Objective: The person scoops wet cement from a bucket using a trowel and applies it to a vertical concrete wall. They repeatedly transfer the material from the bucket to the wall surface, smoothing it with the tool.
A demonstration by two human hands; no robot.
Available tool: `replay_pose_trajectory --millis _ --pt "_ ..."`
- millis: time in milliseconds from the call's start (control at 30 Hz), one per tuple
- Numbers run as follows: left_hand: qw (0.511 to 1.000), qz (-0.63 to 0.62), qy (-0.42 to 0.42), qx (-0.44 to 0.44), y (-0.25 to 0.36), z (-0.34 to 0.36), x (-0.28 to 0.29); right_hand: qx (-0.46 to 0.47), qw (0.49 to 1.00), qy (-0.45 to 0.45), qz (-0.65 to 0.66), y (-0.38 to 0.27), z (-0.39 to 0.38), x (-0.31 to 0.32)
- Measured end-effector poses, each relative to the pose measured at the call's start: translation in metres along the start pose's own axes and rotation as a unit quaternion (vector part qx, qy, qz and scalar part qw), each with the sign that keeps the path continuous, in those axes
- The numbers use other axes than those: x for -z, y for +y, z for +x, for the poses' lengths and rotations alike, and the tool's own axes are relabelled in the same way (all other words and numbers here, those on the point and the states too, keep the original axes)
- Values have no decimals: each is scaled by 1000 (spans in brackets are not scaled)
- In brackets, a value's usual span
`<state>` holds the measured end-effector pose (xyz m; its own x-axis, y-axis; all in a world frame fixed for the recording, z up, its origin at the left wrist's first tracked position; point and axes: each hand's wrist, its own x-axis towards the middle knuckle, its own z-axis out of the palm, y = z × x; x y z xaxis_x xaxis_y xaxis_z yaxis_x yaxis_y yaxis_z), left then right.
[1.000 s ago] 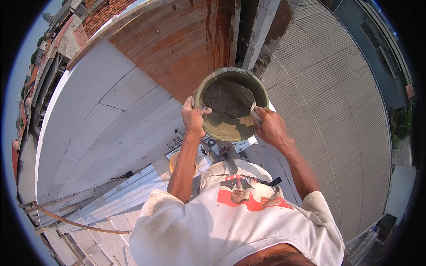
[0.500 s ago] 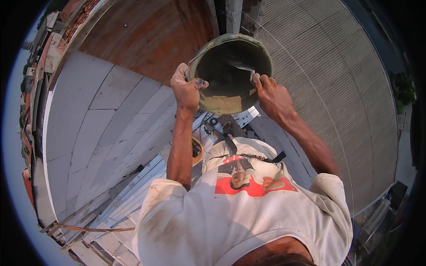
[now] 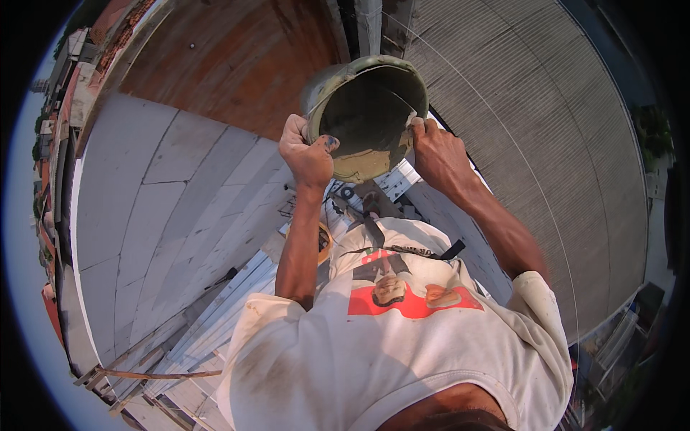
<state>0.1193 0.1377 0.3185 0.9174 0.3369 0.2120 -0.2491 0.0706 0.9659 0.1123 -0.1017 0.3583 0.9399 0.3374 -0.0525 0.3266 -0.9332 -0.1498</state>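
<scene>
A round, cement-smeared bucket is tilted with its mouth toward me, raised in front of my chest. Dark grey shadow fills its inside, and dried tan-grey mortar coats the near inner wall. My left hand is closed on the left rim, thumb over the edge, with dark smudges on the thumb. At the right rim, my right hand is closed round what looks like a trowel. Only a pale bit of it shows by the fingers; its blade is hard to make out in the shadow.
A grey block wall with dark joints is on the left, below a reddish-brown panel. Corrugated roofing spreads to the right, crossed by a thin pale line. A wooden pole lies at lower left, with rooftops far below.
The bucket has tipped and shifted slightly left, showing more of its outer left side. My right hand has moved a little, and the trowel blade seen inside before is now barely visible.
</scene>
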Motion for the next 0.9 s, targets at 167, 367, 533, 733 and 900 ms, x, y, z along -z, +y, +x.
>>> replay_pose_trajectory --millis 167,367,533,733,900 --pt "993 -6 -57 -99 11 -18 -15 -30 992 -100 77 1 7 8" --pt "990 -81 -91 -74 25 -14 -3 102 939 -75 320 41 2 -23" --pt "995 -97 2 -2 12 -28 7 -58 803 -257 534 -2 -7 -5" --pt "955 -203 210 59 -4 -33 12 -21 781 -302 546 -21 7 15" --pt "902 -276 304 137 -15 -41 33 66 849 -284 441 -25 30 93"
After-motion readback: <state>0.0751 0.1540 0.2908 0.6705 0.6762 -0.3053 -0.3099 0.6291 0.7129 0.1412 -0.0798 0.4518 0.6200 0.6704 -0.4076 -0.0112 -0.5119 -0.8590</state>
